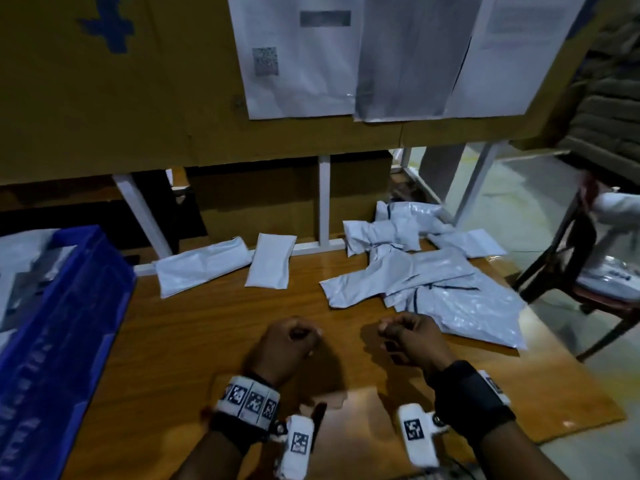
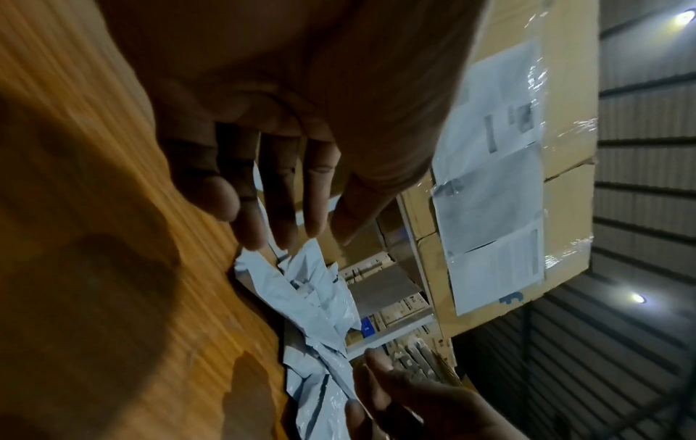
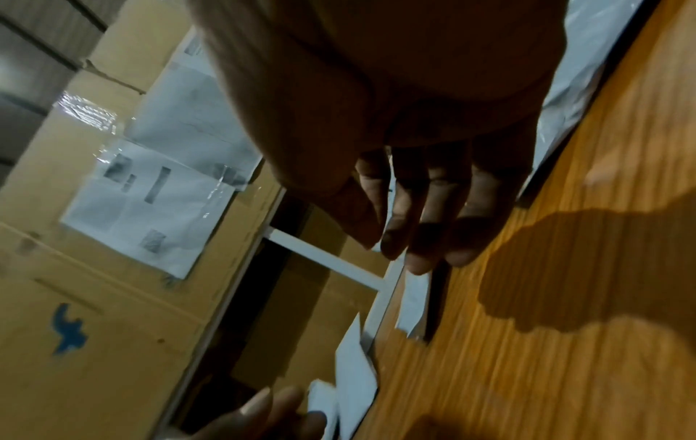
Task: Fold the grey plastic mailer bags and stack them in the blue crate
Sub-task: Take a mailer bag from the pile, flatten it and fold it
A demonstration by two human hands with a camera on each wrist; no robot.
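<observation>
Both hands hover over the wooden table (image 1: 194, 344) and hold nothing. My left hand (image 1: 287, 344) is loosely curled, and the left wrist view shows its fingers (image 2: 263, 193) relaxed and empty. A short way to its right, my right hand (image 1: 408, 337) is also loosely curled, its fingers (image 3: 425, 208) empty. Just beyond the right hand lies a loose pile of grey mailer bags (image 1: 433, 282) (image 2: 312, 297). Two folded mailers (image 1: 202, 266) (image 1: 270, 261) lie side by side at the table's far edge. The blue crate (image 1: 62, 306) stands at the left with pale bags inside.
A cardboard wall (image 1: 104, 98) with taped paper sheets (image 1: 301, 57) rises behind the table, above a white metal frame (image 1: 323, 202). A chair (image 1: 588, 271) carrying more bags stands off the table's right edge. The table ends close behind the pile on the right.
</observation>
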